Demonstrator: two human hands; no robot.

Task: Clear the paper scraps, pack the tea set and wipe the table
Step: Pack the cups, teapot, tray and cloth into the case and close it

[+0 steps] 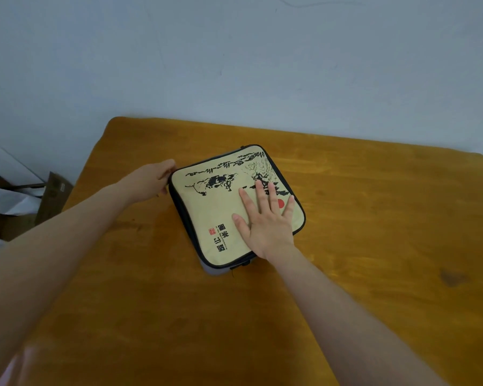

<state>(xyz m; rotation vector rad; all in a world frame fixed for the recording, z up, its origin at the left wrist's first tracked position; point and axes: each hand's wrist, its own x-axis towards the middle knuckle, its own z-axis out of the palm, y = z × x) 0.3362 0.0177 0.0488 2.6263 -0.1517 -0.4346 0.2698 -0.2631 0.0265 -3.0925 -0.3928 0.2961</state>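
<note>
Two bare hands rest on a square zip case (221,207) that lies flat on a wooden desk (374,218). The case sits nearer the far edge of the desk than the near one, somewhat toward the far left corner, and it is turned at an angle so that none of its sides runs parallel with the desk edges. Its lid is cream cloth with dark piping around the rim, printed with black ink drawings of an ox and leafy branches, a small red disc, a red seal and a column of black characters. The lid lies down flat on the case.

The right hand (268,221) lies palm down on the lid, on the half toward the desk's right edge, its fingers (262,196) spread apart and flat against the cloth. The left hand (154,176) is at the case's far left corner, touching the rim; its fingers curl round toward the side of the case and are partly hidden, so I cannot tell whether they pinch anything. Both forearms are bare.

Beyond the desk's left edge, on the floor, stands a brown cardboard box (50,196). A pale wall (234,65) rises behind the far edge.
</note>
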